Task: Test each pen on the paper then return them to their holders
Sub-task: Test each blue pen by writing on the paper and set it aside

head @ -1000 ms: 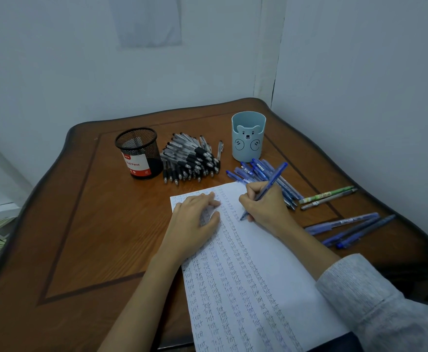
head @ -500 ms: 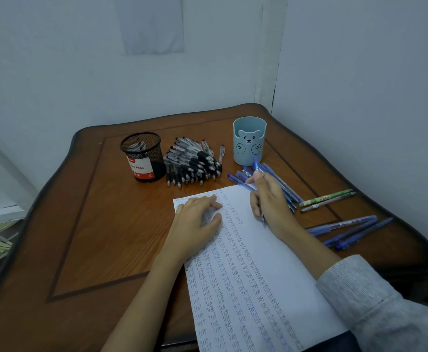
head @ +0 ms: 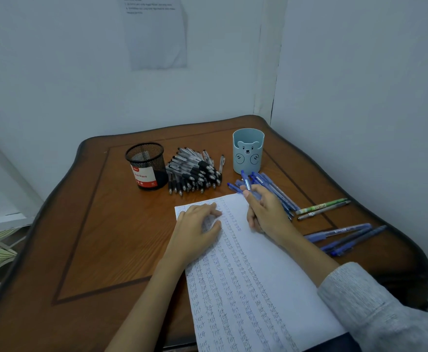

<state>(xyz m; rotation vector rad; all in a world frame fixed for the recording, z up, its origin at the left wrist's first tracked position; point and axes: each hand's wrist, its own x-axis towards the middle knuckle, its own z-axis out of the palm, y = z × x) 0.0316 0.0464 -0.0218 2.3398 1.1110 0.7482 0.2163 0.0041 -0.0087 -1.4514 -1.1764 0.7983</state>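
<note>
Right hand [head: 266, 212] pinches a slim blue plastic pen [head: 246, 182]; the round bear-faced holder [head: 248, 151] stands just beyond it. Left hand [head: 197, 231] lies flat (fingers relaxed) on the scribbled paper [head: 246, 288]

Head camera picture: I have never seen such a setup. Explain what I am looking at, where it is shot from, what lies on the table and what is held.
There is no machine here. A person wears one camera on the head, so you look forward and down at their own two hands. The left hand rests flat on the paper, a sheet filled with columns of the word "test", on a wooden table. The right hand holds a blue pen. At the back stand a black mesh holder and a light blue bear cup. A heap of black pens lies between them, and loose blue pens lie in front of the cup.
</note>
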